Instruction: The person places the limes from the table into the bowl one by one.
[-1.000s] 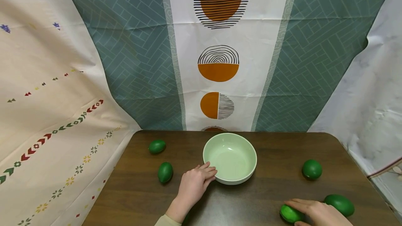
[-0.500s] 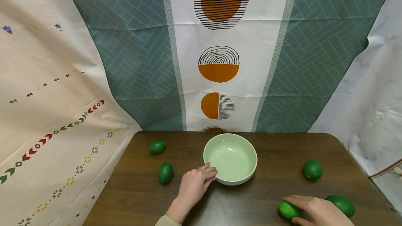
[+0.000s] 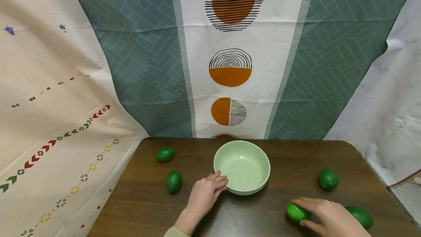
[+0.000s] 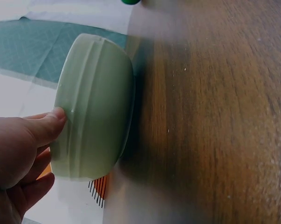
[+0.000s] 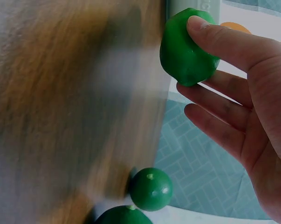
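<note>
A pale green bowl (image 3: 242,169) stands at the back middle of the wooden table. My left hand (image 3: 205,195) holds its near-left rim, fingers over the edge; in the left wrist view the thumb presses the outer wall of the bowl (image 4: 100,107). At the front right, my right hand (image 3: 329,218) pinches a bright green lime (image 3: 297,212). The right wrist view has the thumb on one side of this lime (image 5: 184,51) and fingertips on the other, with the two lower fingers extended free of it.
Two darker green limes (image 3: 165,154) (image 3: 173,181) lie left of the bowl. On the right are a round dark green one (image 3: 327,179) and a longer one (image 3: 361,217), partly behind my right hand. Patterned cloths (image 3: 148,65) hang behind the table (image 3: 138,207).
My right hand has moved slightly left and away from me with the bright lime, and its fingers have come round it. The left hand stays at the bowl.
</note>
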Action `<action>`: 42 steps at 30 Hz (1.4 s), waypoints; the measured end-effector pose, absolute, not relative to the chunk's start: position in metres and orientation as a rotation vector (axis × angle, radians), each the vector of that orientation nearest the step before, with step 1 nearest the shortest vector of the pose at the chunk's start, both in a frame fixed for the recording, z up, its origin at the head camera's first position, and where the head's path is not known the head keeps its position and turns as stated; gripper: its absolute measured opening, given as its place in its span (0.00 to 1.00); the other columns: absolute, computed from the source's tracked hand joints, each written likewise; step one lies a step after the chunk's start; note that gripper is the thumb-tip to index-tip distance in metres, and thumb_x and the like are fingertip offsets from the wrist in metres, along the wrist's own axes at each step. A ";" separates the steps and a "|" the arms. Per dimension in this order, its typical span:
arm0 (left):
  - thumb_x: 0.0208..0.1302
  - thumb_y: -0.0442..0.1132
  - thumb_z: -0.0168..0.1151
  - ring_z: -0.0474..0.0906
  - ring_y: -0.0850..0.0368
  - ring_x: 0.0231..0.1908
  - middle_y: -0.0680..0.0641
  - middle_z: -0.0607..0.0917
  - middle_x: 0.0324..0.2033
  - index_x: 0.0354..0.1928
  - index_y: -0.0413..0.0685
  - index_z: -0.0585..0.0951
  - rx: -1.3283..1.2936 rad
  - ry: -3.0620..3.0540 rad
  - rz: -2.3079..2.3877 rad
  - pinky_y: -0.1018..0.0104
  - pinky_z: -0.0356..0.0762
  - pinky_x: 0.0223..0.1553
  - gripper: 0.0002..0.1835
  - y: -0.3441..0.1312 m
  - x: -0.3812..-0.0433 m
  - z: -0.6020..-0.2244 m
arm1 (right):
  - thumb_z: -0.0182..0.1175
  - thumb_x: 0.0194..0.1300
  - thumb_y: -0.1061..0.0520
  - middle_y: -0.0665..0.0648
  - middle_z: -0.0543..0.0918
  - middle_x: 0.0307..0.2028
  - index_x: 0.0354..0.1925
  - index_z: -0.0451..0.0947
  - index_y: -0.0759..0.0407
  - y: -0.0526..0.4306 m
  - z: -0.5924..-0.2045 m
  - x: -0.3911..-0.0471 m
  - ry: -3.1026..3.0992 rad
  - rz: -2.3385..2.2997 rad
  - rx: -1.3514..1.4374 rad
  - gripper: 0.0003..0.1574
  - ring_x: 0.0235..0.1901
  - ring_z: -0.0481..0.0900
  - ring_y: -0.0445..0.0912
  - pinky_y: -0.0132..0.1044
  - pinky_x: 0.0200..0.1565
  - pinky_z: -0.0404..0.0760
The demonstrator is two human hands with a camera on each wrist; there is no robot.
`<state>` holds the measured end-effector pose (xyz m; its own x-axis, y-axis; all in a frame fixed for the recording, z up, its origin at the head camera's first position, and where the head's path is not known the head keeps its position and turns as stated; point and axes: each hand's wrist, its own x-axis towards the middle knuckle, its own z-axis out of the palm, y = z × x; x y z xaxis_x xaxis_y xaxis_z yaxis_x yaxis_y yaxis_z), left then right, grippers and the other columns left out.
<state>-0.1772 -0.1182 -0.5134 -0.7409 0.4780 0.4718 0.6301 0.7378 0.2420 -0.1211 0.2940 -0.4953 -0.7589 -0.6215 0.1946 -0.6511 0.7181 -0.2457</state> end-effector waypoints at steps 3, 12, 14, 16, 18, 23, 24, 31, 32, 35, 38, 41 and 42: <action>0.66 0.41 0.77 0.86 0.54 0.60 0.54 0.92 0.52 0.52 0.51 0.94 -0.853 -2.559 -0.568 0.55 0.85 0.59 0.13 -0.118 -0.177 -0.513 | 0.78 0.62 0.39 0.42 0.88 0.55 0.63 0.85 0.46 0.291 -0.493 -0.123 -2.801 0.459 1.034 0.34 0.49 0.88 0.40 0.38 0.39 0.89; 0.66 0.42 0.76 0.86 0.55 0.60 0.54 0.92 0.52 0.52 0.51 0.94 -0.840 -2.559 -0.580 0.54 0.84 0.60 0.14 -0.117 -0.177 -0.513 | 0.83 0.56 0.44 0.47 0.89 0.54 0.63 0.85 0.48 0.283 -0.490 -0.128 -2.636 0.413 1.040 0.37 0.47 0.90 0.41 0.37 0.38 0.89; 0.66 0.42 0.77 0.86 0.55 0.60 0.54 0.92 0.52 0.52 0.51 0.94 -0.839 -2.553 -0.581 0.53 0.84 0.60 0.14 -0.117 -0.177 -0.513 | 0.84 0.55 0.44 0.48 0.90 0.54 0.63 0.86 0.48 0.281 -0.489 -0.130 -2.598 0.398 1.050 0.39 0.47 0.90 0.42 0.37 0.39 0.89; 0.66 0.42 0.77 0.86 0.55 0.60 0.54 0.92 0.52 0.52 0.51 0.94 -0.839 -2.546 -0.583 0.53 0.85 0.60 0.13 -0.117 -0.177 -0.514 | 0.84 0.54 0.44 0.48 0.90 0.54 0.63 0.86 0.48 0.280 -0.487 -0.131 -2.580 0.388 1.050 0.39 0.48 0.90 0.42 0.37 0.39 0.89; 0.66 0.42 0.77 0.86 0.55 0.60 0.54 0.92 0.51 0.51 0.51 0.94 -0.838 -2.542 -0.582 0.53 0.85 0.59 0.13 -0.117 -0.177 -0.514 | 0.85 0.53 0.44 0.47 0.90 0.54 0.63 0.86 0.48 0.278 -0.486 -0.133 -2.564 0.378 1.050 0.39 0.48 0.90 0.42 0.38 0.40 0.89; 0.67 0.43 0.77 0.85 0.55 0.60 0.54 0.91 0.52 0.52 0.52 0.94 -0.824 -2.556 -0.587 0.54 0.85 0.60 0.14 -0.117 -0.176 -0.514 | 0.86 0.51 0.46 0.45 0.90 0.53 0.63 0.86 0.47 0.272 -0.480 -0.135 -2.537 0.365 1.039 0.40 0.48 0.90 0.42 0.39 0.40 0.89; 0.67 0.43 0.76 0.85 0.55 0.60 0.54 0.91 0.53 0.52 0.52 0.94 -0.821 -2.558 -0.582 0.54 0.85 0.60 0.13 -0.117 -0.176 -0.513 | 0.86 0.51 0.46 0.45 0.90 0.53 0.63 0.86 0.46 0.270 -0.479 -0.136 -2.534 0.367 1.038 0.41 0.48 0.90 0.42 0.39 0.40 0.89; 0.66 0.43 0.77 0.86 0.56 0.60 0.54 0.91 0.53 0.52 0.52 0.94 -0.814 -2.552 -0.556 0.51 0.85 0.59 0.14 -0.117 -0.176 -0.513 | 0.86 0.50 0.48 0.46 0.90 0.54 0.63 0.86 0.46 0.263 -0.471 -0.140 -2.538 0.399 1.031 0.41 0.48 0.90 0.43 0.40 0.40 0.90; 0.66 0.42 0.77 0.86 0.56 0.60 0.54 0.91 0.53 0.52 0.52 0.94 -0.814 -2.552 -0.554 0.50 0.85 0.59 0.14 -0.117 -0.176 -0.513 | 0.86 0.50 0.48 0.47 0.90 0.54 0.63 0.86 0.46 0.262 -0.470 -0.140 -2.540 0.403 1.031 0.41 0.48 0.90 0.43 0.40 0.40 0.90; 0.66 0.42 0.77 0.85 0.56 0.60 0.55 0.91 0.53 0.53 0.53 0.94 -0.809 -2.561 -0.548 0.50 0.85 0.59 0.14 -0.116 -0.175 -0.512 | 0.86 0.50 0.48 0.47 0.90 0.54 0.63 0.86 0.46 0.260 -0.469 -0.140 -2.538 0.401 1.035 0.40 0.48 0.90 0.43 0.40 0.40 0.90; 0.66 0.43 0.77 0.85 0.57 0.60 0.56 0.91 0.53 0.53 0.53 0.94 -0.807 -2.567 -0.538 0.50 0.85 0.59 0.14 -0.116 -0.175 -0.512 | 0.86 0.49 0.48 0.47 0.90 0.54 0.62 0.86 0.46 0.259 -0.467 -0.141 -2.526 0.389 1.035 0.41 0.48 0.90 0.43 0.40 0.40 0.90; 0.67 0.44 0.77 0.85 0.58 0.61 0.57 0.91 0.54 0.53 0.54 0.94 -0.803 -2.574 -0.533 0.50 0.85 0.60 0.14 -0.117 -0.174 -0.513 | 0.86 0.49 0.48 0.46 0.90 0.54 0.62 0.86 0.46 0.257 -0.464 -0.142 -2.513 0.382 1.039 0.41 0.48 0.90 0.43 0.40 0.40 0.90; 0.67 0.44 0.77 0.85 0.58 0.61 0.57 0.91 0.54 0.53 0.55 0.94 -0.802 -2.576 -0.532 0.50 0.85 0.60 0.14 -0.117 -0.174 -0.513 | 0.86 0.49 0.49 0.46 0.90 0.54 0.62 0.86 0.47 0.257 -0.463 -0.142 -2.511 0.384 1.040 0.41 0.48 0.90 0.43 0.40 0.40 0.90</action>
